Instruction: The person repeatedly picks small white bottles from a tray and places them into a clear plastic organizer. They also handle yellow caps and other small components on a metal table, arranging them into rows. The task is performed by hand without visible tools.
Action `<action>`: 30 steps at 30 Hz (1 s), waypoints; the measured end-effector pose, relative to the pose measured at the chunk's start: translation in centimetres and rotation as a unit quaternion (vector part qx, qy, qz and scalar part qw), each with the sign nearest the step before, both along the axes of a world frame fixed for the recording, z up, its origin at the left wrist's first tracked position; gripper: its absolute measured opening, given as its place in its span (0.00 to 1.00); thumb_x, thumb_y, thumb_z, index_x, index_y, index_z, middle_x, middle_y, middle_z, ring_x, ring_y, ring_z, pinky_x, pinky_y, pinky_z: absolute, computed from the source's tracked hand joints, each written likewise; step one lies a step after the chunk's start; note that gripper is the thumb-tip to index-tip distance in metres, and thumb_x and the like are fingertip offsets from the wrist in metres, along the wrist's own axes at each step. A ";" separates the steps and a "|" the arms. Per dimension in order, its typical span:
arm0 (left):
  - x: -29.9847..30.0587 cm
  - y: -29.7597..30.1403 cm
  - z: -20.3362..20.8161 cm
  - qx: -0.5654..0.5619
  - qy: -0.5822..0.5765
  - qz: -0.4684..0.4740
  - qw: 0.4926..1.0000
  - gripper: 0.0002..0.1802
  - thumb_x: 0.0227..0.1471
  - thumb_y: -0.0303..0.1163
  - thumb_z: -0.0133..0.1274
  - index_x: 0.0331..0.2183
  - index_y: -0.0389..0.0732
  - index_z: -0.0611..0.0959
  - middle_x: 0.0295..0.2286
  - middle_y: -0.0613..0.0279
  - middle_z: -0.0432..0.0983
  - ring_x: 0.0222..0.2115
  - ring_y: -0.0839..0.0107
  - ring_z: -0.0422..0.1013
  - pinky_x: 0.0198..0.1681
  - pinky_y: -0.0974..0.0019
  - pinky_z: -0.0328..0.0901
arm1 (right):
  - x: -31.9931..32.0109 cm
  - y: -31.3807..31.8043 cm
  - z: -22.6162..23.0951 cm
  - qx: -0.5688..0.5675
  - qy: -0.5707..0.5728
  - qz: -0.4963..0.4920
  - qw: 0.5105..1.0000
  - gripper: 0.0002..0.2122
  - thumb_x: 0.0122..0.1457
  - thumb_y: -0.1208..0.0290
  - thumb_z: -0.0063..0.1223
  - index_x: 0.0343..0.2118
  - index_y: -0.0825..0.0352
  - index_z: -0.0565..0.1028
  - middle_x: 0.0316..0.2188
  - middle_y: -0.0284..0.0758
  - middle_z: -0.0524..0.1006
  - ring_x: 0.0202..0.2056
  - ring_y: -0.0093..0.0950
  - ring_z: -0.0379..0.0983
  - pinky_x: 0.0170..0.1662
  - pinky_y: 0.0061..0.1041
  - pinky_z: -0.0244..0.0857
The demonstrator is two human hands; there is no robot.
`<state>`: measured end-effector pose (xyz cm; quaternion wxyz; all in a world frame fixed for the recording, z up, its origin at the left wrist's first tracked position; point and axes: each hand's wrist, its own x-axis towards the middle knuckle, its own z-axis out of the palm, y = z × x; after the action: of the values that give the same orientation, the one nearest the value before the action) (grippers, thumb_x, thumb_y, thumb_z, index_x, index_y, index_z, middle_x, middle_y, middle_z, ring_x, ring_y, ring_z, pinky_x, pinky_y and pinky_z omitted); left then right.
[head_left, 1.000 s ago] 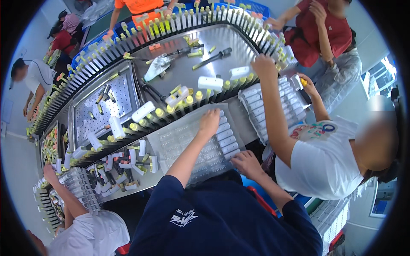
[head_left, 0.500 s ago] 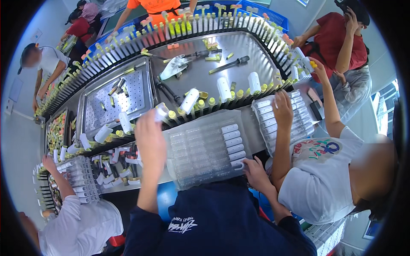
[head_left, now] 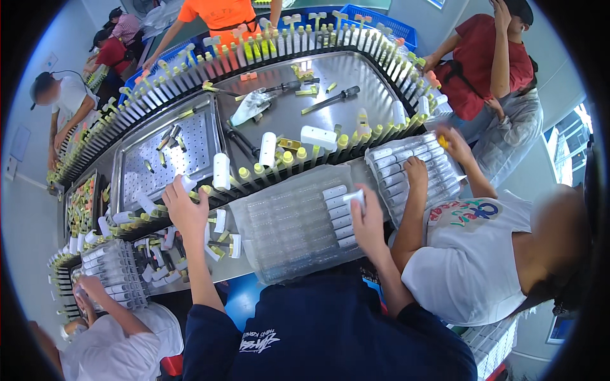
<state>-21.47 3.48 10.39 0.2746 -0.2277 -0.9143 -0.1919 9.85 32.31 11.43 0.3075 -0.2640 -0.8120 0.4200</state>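
Observation:
My left hand (head_left: 186,206) reaches to the near row of yellow-topped posts (head_left: 259,169), its fingers closed around a small white plastic piece (head_left: 189,183). Over the right part of a clear plastic blister tray (head_left: 270,238), my right hand (head_left: 370,221) grips a white plastic casing (head_left: 354,199). A column of similar white casings (head_left: 337,216) lies in that tray; my right hand partly covers them. Other white casings sit on the posts, one upright (head_left: 221,171) right of my left hand and one tilted sideways (head_left: 318,138) farther right.
Behind the posts are a metal tray (head_left: 368,82) with black tools and a white glove (head_left: 251,106), and a perforated tray (head_left: 136,166). Loose casings and yellow-green parts (head_left: 223,241) lie left of my tray. A co-worker's hands work over another filled tray (head_left: 413,162) at right.
My left hand has moved left along the posts. My right hand has risen from the tray's near right corner and now holds a white casing. The view has shifted slightly.

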 end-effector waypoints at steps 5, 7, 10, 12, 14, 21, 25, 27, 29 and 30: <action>-2.8 -5.4 0.1 -0.061 -0.103 0.061 0.991 0.32 0.50 0.34 0.67 0.56 0.40 0.77 0.50 0.45 0.75 0.55 0.43 0.69 0.56 0.41 0.67 | -6.9 5.1 1.9 0.027 0.083 -0.087 0.992 0.18 0.72 0.66 0.56 0.57 0.75 0.74 0.47 0.53 0.79 0.48 0.49 0.77 0.53 0.40 0.70; -2.1 -5.9 0.2 -0.059 0.017 0.077 0.995 0.34 0.51 0.34 0.67 0.59 0.40 0.76 0.56 0.44 0.72 0.60 0.43 0.66 0.61 0.38 0.63 | -10.4 6.6 1.8 0.156 0.066 -0.130 0.977 0.18 0.71 0.66 0.58 0.55 0.75 0.75 0.46 0.53 0.80 0.47 0.52 0.78 0.51 0.42 0.72; 2.0 -5.6 0.2 0.004 0.080 0.104 0.991 0.34 0.55 0.32 0.64 0.62 0.38 0.75 0.63 0.42 0.67 0.67 0.42 0.60 0.68 0.32 0.54 | -14.7 6.7 3.0 0.210 -0.058 -0.063 0.974 0.17 0.69 0.64 0.61 0.51 0.72 0.75 0.44 0.50 0.82 0.45 0.54 0.80 0.48 0.45 0.74; 5.1 -4.7 -1.7 0.053 0.091 0.070 0.992 0.30 0.56 0.29 0.62 0.60 0.36 0.76 0.61 0.42 0.69 0.66 0.40 0.62 0.67 0.34 0.56 | -17.0 6.3 2.6 0.271 -0.112 -0.007 0.956 0.17 0.65 0.61 0.64 0.48 0.69 0.75 0.41 0.44 0.83 0.42 0.50 0.82 0.45 0.46 0.75; 8.8 -1.8 -4.8 0.084 0.026 -0.056 0.995 0.25 0.57 0.26 0.60 0.56 0.35 0.79 0.57 0.42 0.73 0.61 0.41 0.68 0.65 0.39 0.61 | -18.4 4.9 1.1 0.367 -0.150 0.000 0.918 0.19 0.60 0.58 0.68 0.48 0.63 0.74 0.39 0.37 0.83 0.41 0.40 0.84 0.42 0.43 0.76; 15.2 15.9 -11.7 0.019 -0.226 -0.435 0.872 0.17 0.60 0.28 0.58 0.51 0.35 0.83 0.49 0.45 0.79 0.54 0.44 0.73 0.61 0.45 0.67 | -17.0 0.3 1.2 0.435 -0.034 0.073 0.897 0.30 0.61 0.63 0.66 0.64 0.64 0.71 0.61 0.43 0.75 0.65 0.42 0.70 0.68 0.52 0.60; 14.3 21.6 -16.4 0.023 -0.192 -0.452 0.870 0.18 0.60 0.31 0.57 0.51 0.38 0.82 0.53 0.49 0.77 0.56 0.48 0.71 0.57 0.45 0.70 | -9.9 -6.2 0.0 0.338 0.043 0.104 0.934 0.30 0.60 0.71 0.64 0.66 0.64 0.71 0.65 0.45 0.71 0.68 0.47 0.66 0.72 0.53 0.56; 14.2 25.2 -17.8 -0.037 -0.199 -0.464 0.862 0.17 0.59 0.31 0.57 0.49 0.39 0.82 0.52 0.51 0.77 0.56 0.50 0.71 0.55 0.45 0.71 | -4.1 -6.8 -3.1 0.230 0.016 0.094 0.968 0.26 0.59 0.76 0.62 0.62 0.66 0.75 0.59 0.45 0.75 0.62 0.48 0.71 0.68 0.50 0.61; 15.1 26.6 -17.7 -0.090 -0.197 -0.464 0.859 0.14 0.58 0.31 0.57 0.46 0.39 0.82 0.47 0.54 0.77 0.54 0.52 0.72 0.55 0.46 0.71 | 1.1 -6.2 -6.8 0.186 -0.057 0.084 0.977 0.22 0.59 0.78 0.61 0.57 0.66 0.78 0.52 0.44 0.78 0.56 0.46 0.74 0.62 0.47 0.65; 15.3 26.6 -17.6 -0.087 -0.191 -0.457 0.864 0.14 0.58 0.31 0.57 0.45 0.39 0.82 0.46 0.53 0.77 0.53 0.51 0.73 0.55 0.46 0.71 | 3.2 -5.9 -8.3 0.195 -0.098 0.076 0.973 0.19 0.59 0.77 0.61 0.55 0.66 0.79 0.49 0.42 0.79 0.53 0.44 0.75 0.60 0.46 0.67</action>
<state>-6.19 30.06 -7.20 -0.0446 -0.6021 -0.7550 -0.2557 13.02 26.40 3.08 0.2390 -0.1763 -0.9222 0.2478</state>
